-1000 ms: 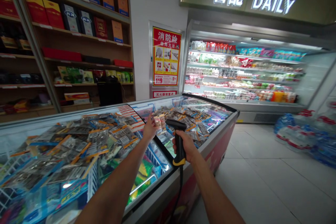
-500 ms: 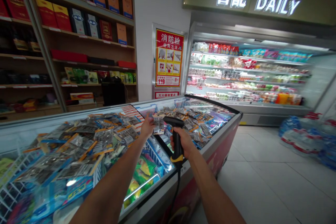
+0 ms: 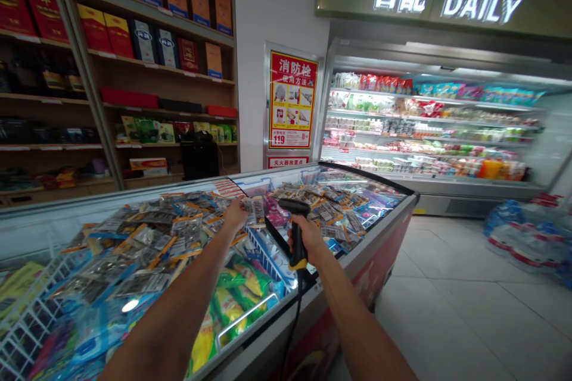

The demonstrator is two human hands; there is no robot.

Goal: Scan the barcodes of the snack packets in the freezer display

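Hands [image 3: 313,243] hold packet [image 3: 255,212] and scanner [image 3: 298,242] over chest freezer [image 3: 357,252]

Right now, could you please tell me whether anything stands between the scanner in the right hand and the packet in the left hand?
Nothing visible does: an open gap separates the scanner in the right hand from the packet in the left hand. Pink goods in the freezer show behind it.
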